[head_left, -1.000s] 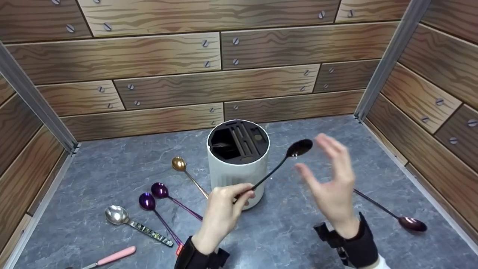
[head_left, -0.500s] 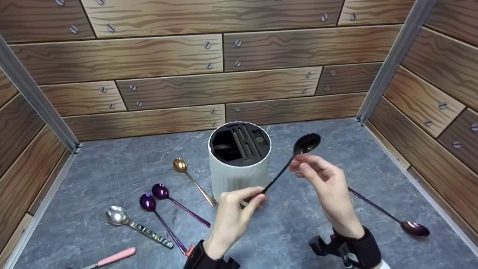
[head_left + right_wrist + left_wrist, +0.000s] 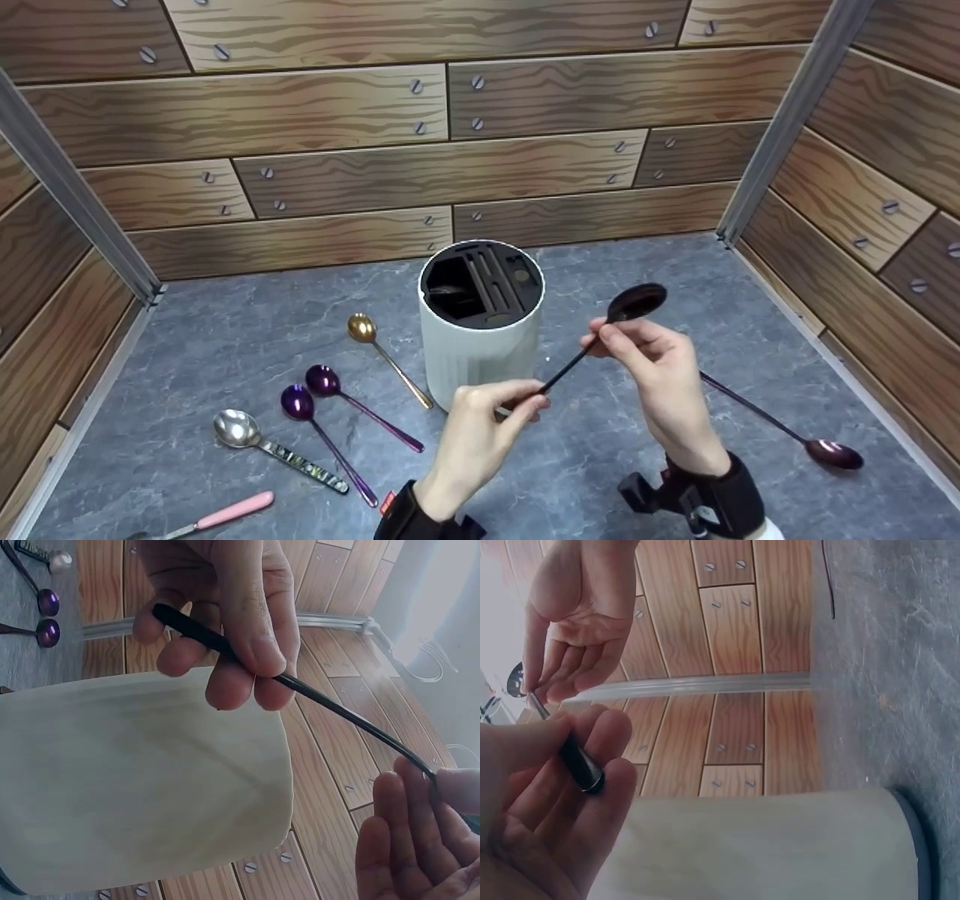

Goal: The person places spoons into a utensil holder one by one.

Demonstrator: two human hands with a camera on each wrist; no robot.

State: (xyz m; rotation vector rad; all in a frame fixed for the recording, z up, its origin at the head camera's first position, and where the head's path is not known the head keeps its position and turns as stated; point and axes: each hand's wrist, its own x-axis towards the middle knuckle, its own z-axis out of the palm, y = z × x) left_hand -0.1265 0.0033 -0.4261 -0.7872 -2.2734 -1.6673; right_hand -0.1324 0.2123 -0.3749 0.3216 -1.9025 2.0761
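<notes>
A black long-handled spoon (image 3: 637,301) is held in the air, tilted, to the right of a white utensil holder (image 3: 480,360). My left hand (image 3: 487,427) pinches the spoon's handle near its end, between thumb and fingers. Just below the bowl, my right hand (image 3: 660,375) pinches the neck with thumb and fingertips. In the right wrist view the black handle (image 3: 352,720) runs from one hand to the other. The left wrist view shows the handle's tip (image 3: 585,769) lying across the left fingers.
Left of the holder lie a gold spoon (image 3: 362,328), two purple spoons (image 3: 322,381), a silver spoon (image 3: 236,428) with a patterned handle and a pink-handled utensil (image 3: 234,511). A dark red spoon (image 3: 834,454) lies at right. Wood-patterned walls (image 3: 337,180) surround the grey surface.
The right hand, earlier apart from the spoon with fingers spread, came in and now pinches its neck. The left hand and the spoon shifted to the right, away from the holder.
</notes>
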